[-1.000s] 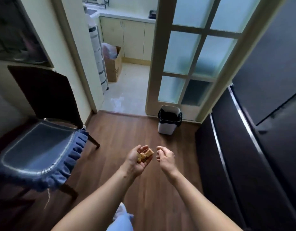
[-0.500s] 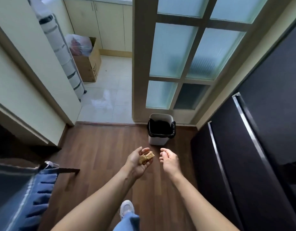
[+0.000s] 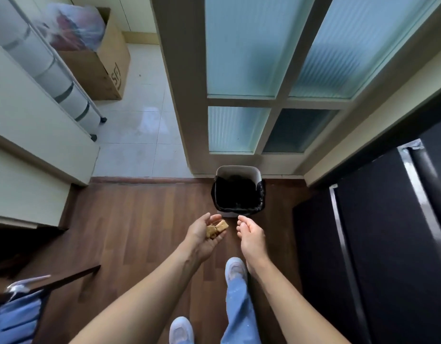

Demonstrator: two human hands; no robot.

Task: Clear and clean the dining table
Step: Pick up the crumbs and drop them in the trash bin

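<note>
My left hand (image 3: 202,234) is cupped palm up around a few tan food scraps (image 3: 217,229), held over the wooden floor. My right hand (image 3: 251,234) hovers beside it, fingers loosely curled, with nothing visible in it. A white trash bin (image 3: 258,173) lined with a black bag stands open on the floor just beyond both hands, against the foot of the glass door. The dining table is out of view.
A frosted glass-panel door (image 3: 239,70) rises behind the bin. A dark fridge (image 3: 375,244) fills the right side. A blue-cushioned chair (image 3: 18,316) sits at lower left. On the tiled kitchen floor stand a cardboard box (image 3: 103,70) and a wheeled drawer cart (image 3: 73,95).
I have walked forward, so the bin and the door are much closer and the chair has slid to the lower left. Both hands keep their pose with the scraps.
</note>
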